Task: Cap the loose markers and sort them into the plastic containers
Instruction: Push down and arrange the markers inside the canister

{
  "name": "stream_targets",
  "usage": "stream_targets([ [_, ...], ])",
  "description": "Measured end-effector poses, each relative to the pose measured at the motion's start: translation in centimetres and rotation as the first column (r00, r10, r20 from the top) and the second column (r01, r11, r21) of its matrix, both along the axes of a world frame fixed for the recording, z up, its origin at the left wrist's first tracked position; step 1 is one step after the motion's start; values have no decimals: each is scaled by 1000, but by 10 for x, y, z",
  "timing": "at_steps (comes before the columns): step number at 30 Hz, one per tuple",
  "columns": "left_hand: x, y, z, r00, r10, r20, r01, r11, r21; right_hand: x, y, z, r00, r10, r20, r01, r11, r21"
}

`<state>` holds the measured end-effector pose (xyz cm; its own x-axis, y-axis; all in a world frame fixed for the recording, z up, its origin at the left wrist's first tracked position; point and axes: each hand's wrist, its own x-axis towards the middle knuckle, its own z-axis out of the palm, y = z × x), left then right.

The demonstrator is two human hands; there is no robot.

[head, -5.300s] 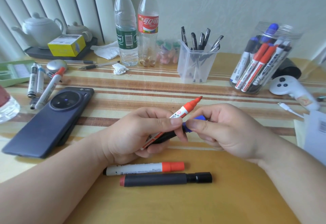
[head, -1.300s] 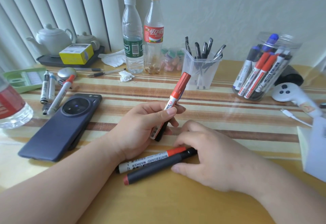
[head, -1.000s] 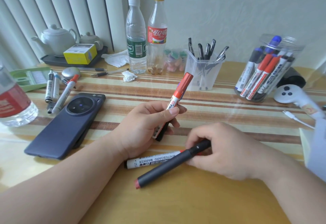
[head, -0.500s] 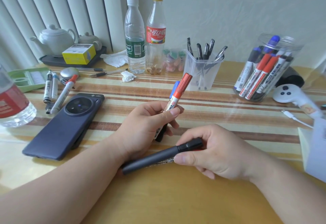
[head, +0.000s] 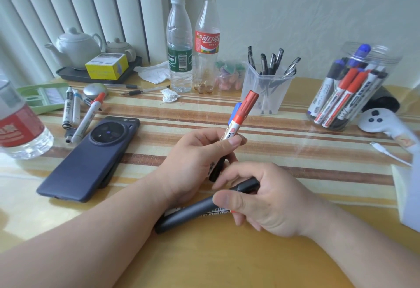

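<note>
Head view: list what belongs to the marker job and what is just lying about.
Job: red-capped white marker in left hand; dark grey marker in right hand; round clear plastic jar; clear plastic pen cup.
Lying about: dark blue phone; white teapot; white controller.

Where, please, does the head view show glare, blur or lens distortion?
Head view: soft daylight with faint shadows; the glossy table cover shows pale reflection streaks at right; the red-labelled bottle at the left edge is blurred and stretched; the blinds slant; the left hand gripping the red-capped marker and the right hand gripping the black marker are sharp.
</note>
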<state>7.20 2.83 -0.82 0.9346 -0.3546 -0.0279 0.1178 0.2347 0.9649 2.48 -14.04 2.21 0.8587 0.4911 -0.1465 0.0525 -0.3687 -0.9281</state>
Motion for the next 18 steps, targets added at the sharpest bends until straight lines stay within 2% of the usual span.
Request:
stream_targets([
  [5, 1, 0, 3, 1000, 27, 15, -27, 1000, 15, -2, 8, -2, 985, -175, 4, 175, 983, 60],
  [11, -1, -2, 2, 997, 69, 39, -68, 998, -14, -5, 12, -5, 979, -139, -147, 174, 950, 259],
  [18, -3, -9, 6, 995, 74, 65, -69, 994, -85, 1, 12, -8, 955, -217, -204, 273, 910, 311],
])
